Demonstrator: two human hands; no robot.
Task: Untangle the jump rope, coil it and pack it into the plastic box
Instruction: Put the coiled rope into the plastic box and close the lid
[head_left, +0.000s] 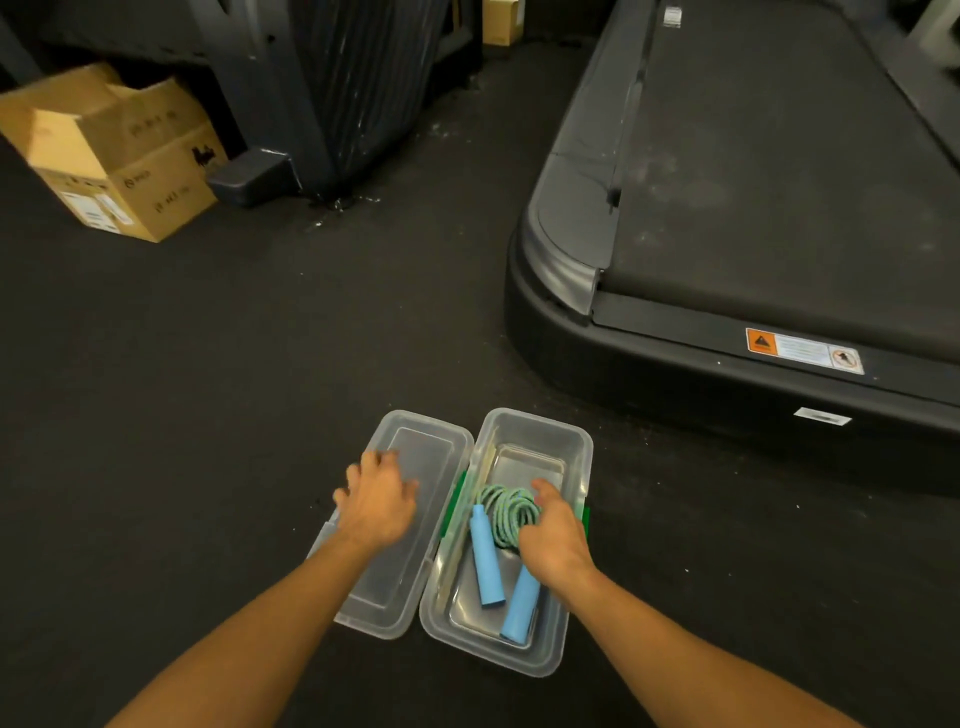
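a tan cardboard box (111, 150) sits far left on the dark floor. the left hand (378, 499) rests spread-fingered on the clear plastic lid (382, 587). beside it, the clear plastic box (566, 457) holds the coiled green jump rope with blue handles (506, 512); the right hand (553, 535) curls over the coil. a black treadmill (753, 208) stands right.

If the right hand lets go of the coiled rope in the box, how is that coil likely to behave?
The coiled rope looks like soft braided cord, so it is probably floppy and may loosen. The plastic box walls should likely contain it. The two blue handles look rigid and round, so they may roll slightly. The right hand rests over the coil.
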